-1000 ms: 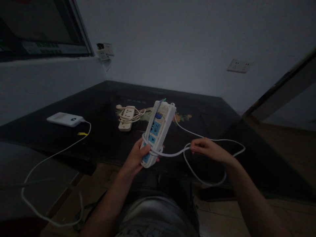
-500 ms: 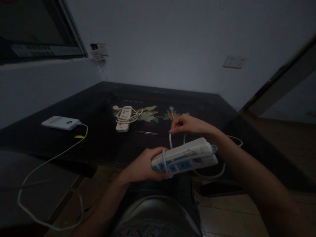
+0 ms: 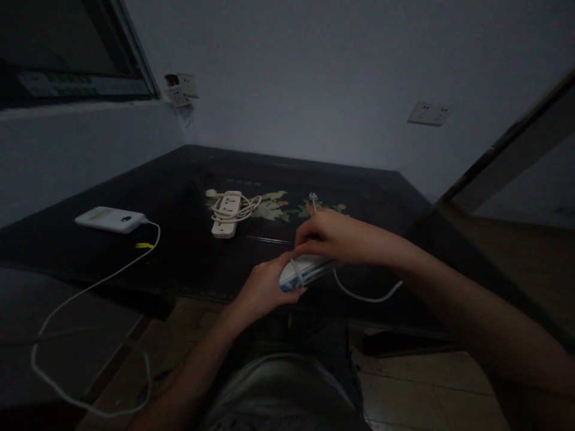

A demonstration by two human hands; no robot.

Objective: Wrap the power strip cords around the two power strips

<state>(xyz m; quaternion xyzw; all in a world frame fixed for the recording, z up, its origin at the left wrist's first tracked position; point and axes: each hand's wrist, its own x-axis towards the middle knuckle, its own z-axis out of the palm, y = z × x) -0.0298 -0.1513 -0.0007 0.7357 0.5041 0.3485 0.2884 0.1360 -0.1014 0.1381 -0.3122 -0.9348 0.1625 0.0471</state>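
My left hand [image 3: 268,282] is closed around the near end of a white and blue power strip [image 3: 309,269], held above the front part of the dark table. A loop of its white cord [image 3: 366,299] wraps round the strip beside my left thumb. Bent over the strip's top is my right hand [image 3: 321,234], its fingers pinched on the cord close to the left thumb; the fingertips are partly hidden. Beyond the right knuckles the cord's plug [image 3: 313,196] sticks out. The right hand and forearm cover the strip's far end.
On the dark table [image 3: 188,251] lies a second power strip [image 3: 227,216] with its cord coiled over it. At the left is a white box-shaped device [image 3: 110,219] with a cable [image 3: 90,293] hanging over the table's edge. Wall sockets [image 3: 429,112] are at the back right.
My right hand has moved left and down onto the strip, bringing the cord to my left thumb. The strip has turned, so less of its blue face shows.
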